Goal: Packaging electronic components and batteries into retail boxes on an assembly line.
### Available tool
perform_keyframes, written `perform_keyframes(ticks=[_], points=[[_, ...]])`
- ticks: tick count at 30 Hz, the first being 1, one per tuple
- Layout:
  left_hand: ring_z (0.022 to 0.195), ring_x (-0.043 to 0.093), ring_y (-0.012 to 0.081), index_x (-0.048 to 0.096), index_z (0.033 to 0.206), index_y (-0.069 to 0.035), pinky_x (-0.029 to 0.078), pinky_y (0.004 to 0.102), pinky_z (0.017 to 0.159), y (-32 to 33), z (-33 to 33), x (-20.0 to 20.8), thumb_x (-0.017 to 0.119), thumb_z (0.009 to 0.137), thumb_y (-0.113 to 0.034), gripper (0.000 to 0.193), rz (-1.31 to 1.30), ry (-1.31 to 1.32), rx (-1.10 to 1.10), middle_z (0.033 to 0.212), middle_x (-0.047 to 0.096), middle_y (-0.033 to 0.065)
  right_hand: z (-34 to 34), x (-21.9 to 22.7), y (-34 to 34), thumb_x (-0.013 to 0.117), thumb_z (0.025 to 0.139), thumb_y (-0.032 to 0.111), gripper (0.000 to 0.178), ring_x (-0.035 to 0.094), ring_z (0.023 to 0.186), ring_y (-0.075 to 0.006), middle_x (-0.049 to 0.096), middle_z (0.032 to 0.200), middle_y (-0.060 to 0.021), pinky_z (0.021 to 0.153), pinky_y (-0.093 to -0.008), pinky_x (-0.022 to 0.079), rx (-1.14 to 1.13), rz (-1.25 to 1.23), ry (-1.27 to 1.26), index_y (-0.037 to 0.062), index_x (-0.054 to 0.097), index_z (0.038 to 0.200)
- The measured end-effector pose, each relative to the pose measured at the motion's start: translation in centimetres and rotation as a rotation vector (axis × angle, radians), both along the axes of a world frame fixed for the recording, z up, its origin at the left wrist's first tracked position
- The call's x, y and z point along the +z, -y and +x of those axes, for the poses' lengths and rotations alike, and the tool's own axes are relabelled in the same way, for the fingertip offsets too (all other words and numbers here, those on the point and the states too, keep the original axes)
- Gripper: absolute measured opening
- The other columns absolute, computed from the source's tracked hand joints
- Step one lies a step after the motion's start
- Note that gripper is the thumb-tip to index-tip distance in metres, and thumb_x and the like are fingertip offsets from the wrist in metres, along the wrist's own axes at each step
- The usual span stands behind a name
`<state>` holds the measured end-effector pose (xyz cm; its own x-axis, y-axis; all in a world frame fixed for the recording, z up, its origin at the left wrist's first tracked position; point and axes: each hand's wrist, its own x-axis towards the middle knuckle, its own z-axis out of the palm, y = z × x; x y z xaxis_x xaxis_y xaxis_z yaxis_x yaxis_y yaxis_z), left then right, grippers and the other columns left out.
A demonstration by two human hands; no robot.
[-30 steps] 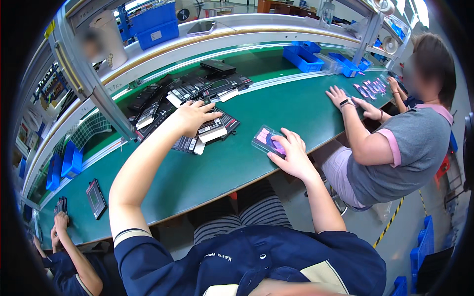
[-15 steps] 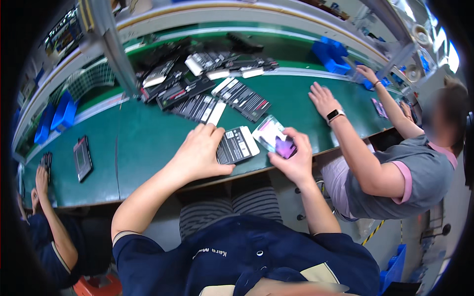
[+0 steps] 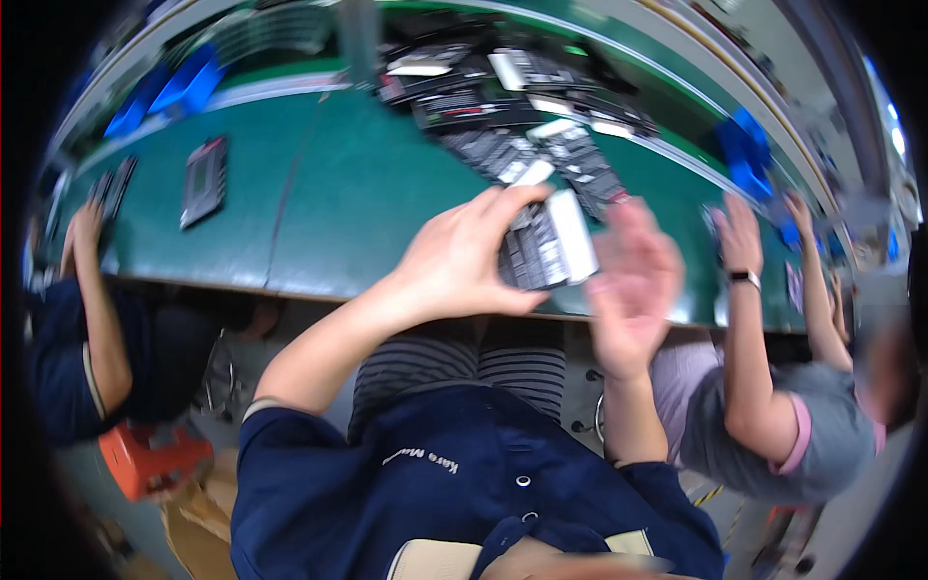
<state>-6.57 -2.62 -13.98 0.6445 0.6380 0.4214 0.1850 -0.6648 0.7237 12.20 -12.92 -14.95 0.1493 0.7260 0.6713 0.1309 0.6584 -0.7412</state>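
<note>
A small black cardboard box (image 3: 530, 253) with white print is in my left hand (image 3: 459, 253), gripped between thumb and fingers above the bench's front edge. Its white end flap (image 3: 575, 237) stands out toward the right. Just beyond the flap is my right hand (image 3: 633, 290), palm turned up and fingers stretched, blurred by motion; nothing shows in it. More black boxes (image 3: 585, 164) lie on the green bench close behind my hands, some with white flaps sticking out. They run back into a larger pile (image 3: 474, 106).
A lone black box (image 3: 203, 184) lies on the green bench (image 3: 338, 213) at left. Blue bins (image 3: 188, 82) stand at the back left, another blue bin (image 3: 744, 155) at the back right. Co-workers' hands (image 3: 740, 237) are at right, another co-worker's hands (image 3: 85, 227) at far left. An orange stool (image 3: 155, 459) stands below.
The purple and white clear-wrapped item in my right hand no longer shows, and that hand has opened. My left hand still holds the box. The whole view has swung leftward and down.
</note>
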Motion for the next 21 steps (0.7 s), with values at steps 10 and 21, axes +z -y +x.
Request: perform_keyframes(ticks=[10, 21], points=[[0.109, 0.061, 0.0151, 0.047, 0.108, -0.004, 0.051, 0.0312, 0.094, 0.3, 2.3, 1.3, 0.068, 0.094, -0.003, 0.026, -0.568, 0.985, -0.144, 0.112, 0.063, 0.0112, -5.5, 1.1, -5.0, 0.047, 0.104, 0.007, 0.027, 0.06, 0.118, -0.028, 0.061, 0.126, -0.0214, 0.106, -0.0395, 0.046, -0.237, 0.014, -0.161, -0.0083, 0.055, 0.124], [0.089, 0.063, 0.0097, 0.052, 0.099, -0.003, 0.052, 0.0246, 0.079, 1.1, 3.2, 0.3, 0.07, 0.091, 0.003, 0.02, -0.261, 0.99, 0.109, 0.097, 0.066, 0.0067, -5.2, 1.4, -4.6, 0.051, 0.102, 0.002, 0.018, 0.064, 0.106, -0.0279, 0.061, 0.116, -0.0232, 0.095, -0.0393, 0.054, -0.018, -0.015, -0.435, 0.0019, 0.043, 0.118]])
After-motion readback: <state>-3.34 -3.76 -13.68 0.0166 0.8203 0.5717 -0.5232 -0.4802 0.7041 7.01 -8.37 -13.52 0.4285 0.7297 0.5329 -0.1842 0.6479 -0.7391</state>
